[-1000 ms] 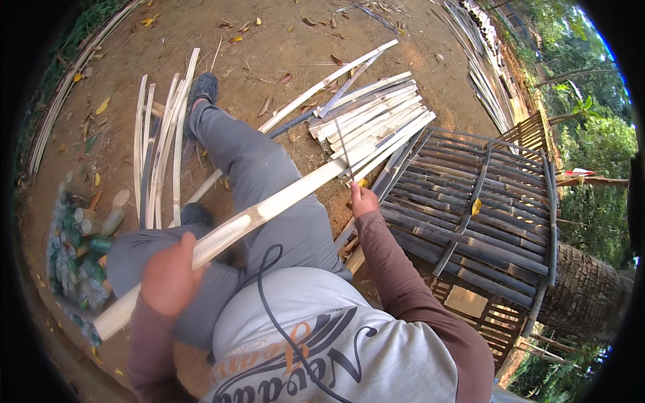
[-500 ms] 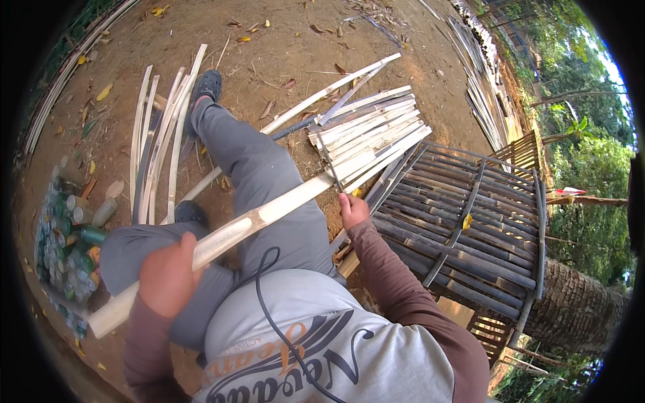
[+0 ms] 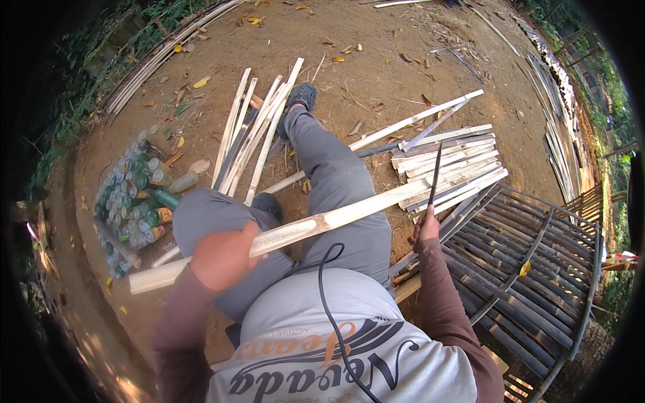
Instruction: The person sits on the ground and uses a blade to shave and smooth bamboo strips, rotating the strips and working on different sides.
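Note:
A long pale split-bamboo slat point(image 3: 295, 232) lies slantwise across my legs. My left hand point(image 3: 225, 258) is closed around it near its lower left end. My right hand point(image 3: 426, 228) grips a long, dark-bladed knife point(image 3: 435, 178), blade pointing away from me. The blade passes by the slat's far right end; whether they touch I cannot tell. Behind the knife lies a pile of cut bamboo slats point(image 3: 463, 151) on the ground.
Several longer strips point(image 3: 238, 134) lie by my outstretched foot. Glass bottles point(image 3: 138, 195) cluster at left. A dark bamboo-slatted bench point(image 3: 517, 269) stands close to my right arm. More poles point(image 3: 557, 134) lie far right. A black cord point(image 3: 326, 295) hangs over my shirt.
The whole view has shifted, so the scene sits farther right. The knife has turned from leaning left across the slat to pointing nearly straight away from me. My left hand still holds the slat.

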### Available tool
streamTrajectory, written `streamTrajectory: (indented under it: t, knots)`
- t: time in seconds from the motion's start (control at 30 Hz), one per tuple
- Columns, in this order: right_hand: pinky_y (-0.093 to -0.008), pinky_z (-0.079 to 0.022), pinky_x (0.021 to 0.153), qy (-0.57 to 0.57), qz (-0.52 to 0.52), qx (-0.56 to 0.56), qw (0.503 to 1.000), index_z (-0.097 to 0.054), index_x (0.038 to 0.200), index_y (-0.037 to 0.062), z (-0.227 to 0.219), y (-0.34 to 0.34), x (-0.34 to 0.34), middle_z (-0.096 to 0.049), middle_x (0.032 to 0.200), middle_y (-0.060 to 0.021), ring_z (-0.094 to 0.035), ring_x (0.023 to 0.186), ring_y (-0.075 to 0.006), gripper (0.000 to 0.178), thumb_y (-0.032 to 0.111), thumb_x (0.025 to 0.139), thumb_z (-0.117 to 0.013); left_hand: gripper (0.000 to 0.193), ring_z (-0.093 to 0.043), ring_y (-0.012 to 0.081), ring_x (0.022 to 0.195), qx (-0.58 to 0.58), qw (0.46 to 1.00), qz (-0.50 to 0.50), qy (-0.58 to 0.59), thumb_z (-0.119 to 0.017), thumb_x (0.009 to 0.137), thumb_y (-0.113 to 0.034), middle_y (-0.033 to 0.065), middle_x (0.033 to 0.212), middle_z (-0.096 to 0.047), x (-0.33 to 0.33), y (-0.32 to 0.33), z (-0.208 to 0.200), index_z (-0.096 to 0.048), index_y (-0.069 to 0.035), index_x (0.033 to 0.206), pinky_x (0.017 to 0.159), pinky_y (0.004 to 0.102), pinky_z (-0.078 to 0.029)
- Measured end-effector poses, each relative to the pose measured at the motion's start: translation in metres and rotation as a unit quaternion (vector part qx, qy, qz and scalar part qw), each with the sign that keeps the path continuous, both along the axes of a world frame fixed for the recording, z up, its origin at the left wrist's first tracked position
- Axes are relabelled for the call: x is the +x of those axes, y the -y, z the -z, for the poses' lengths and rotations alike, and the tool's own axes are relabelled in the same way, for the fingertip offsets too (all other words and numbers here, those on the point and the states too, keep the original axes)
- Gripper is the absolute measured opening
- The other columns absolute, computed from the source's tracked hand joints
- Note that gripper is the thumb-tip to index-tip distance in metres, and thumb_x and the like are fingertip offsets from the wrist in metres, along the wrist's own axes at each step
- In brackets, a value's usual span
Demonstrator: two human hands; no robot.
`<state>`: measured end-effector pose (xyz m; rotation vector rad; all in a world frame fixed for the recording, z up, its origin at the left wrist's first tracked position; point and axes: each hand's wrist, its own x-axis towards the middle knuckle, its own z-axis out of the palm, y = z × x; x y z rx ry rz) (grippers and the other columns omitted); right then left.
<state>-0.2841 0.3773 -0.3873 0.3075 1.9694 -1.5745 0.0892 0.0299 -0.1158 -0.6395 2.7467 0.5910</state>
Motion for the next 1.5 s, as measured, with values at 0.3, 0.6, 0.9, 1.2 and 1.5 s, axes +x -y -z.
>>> streamTrajectory:
  t: [0.3, 0.6, 0.9, 1.2, 1.5]
  knots:
    - [-0.0409, -0.043, 0.059, -0.304, -0.237, 0.036, 0.922, -0.061, 0.082, -0.003, 0.01, -0.001, 0.072, -0.05, 0.06, -0.0129, -0.055, 0.058, -0.0212, 0.052, 0.042, 0.109, -0.056, 0.041, -0.069, 0.0431, 0.082, -0.038, 0.998, -0.049, 0.01, -0.081, 0.09, -0.033, 0.0189, 0.083, -0.07, 0.023, -0.046, -0.027, -0.057, -0.007, 0.112, 0.072, 0.0526, -0.052]
    - [-0.0421, -0.047, 0.064, -0.231, -0.093, 0.147, 0.957, -0.067, 0.082, -0.0034, 0.034, -0.024, 0.033, -0.061, 0.065, -0.0162, -0.058, 0.062, -0.0264, 0.061, 0.05, 0.108, -0.055, 0.041, -0.069, 0.044, 0.083, -0.037, 0.999, -0.017, 0.011, -0.079, 0.092, -0.037, 0.0193, 0.085, -0.071, -0.001, -0.042, -0.016, -0.056, -0.008, 0.11, 0.073, 0.0526, -0.054]
    - [-0.0513, -0.054, 0.077, -0.265, -0.262, 0.178, 0.911, -0.077, 0.103, 0.0031, -0.052, -0.017, 0.076, -0.073, 0.09, -0.0263, -0.07, 0.087, -0.046, 0.054, 0.054, 0.102, -0.06, 0.042, -0.07, 0.0461, 0.089, 0.037, 0.997, -0.031, 0.064, -0.084, 0.088, -0.028, 0.0222, 0.091, -0.071, -0.035, -0.017, 0.005, -0.057, -0.004, 0.111, 0.075, 0.0508, -0.053]
    - [-0.0537, -0.05, 0.071, -0.307, -0.214, 0.243, 0.895, -0.071, 0.092, -0.0016, -0.071, 0.0, 0.064, -0.066, 0.077, -0.0268, -0.067, 0.079, -0.0469, 0.058, 0.053, 0.104, -0.057, 0.04, -0.07, 0.0461, 0.089, 0.09, 0.995, -0.026, 0.044, -0.083, 0.089, -0.029, 0.0223, 0.092, -0.073, -0.023, 0.012, 0.028, -0.061, -0.007, 0.114, 0.074, 0.0523, -0.055]
    - [-0.0497, -0.053, 0.095, -0.18, -0.129, 0.363, 0.905, -0.079, 0.118, 0.0059, 0.05, -0.003, -0.02, -0.074, 0.105, -0.0298, -0.071, 0.108, -0.0452, 0.074, 0.068, 0.104, -0.042, 0.037, -0.069, 0.0468, 0.086, 0.036, 0.998, -0.03, 0.03, -0.084, 0.086, -0.025, 0.0229, 0.089, -0.071, -0.017, 0.019, 0.049, -0.061, -0.007, 0.109, 0.072, 0.053, -0.053]
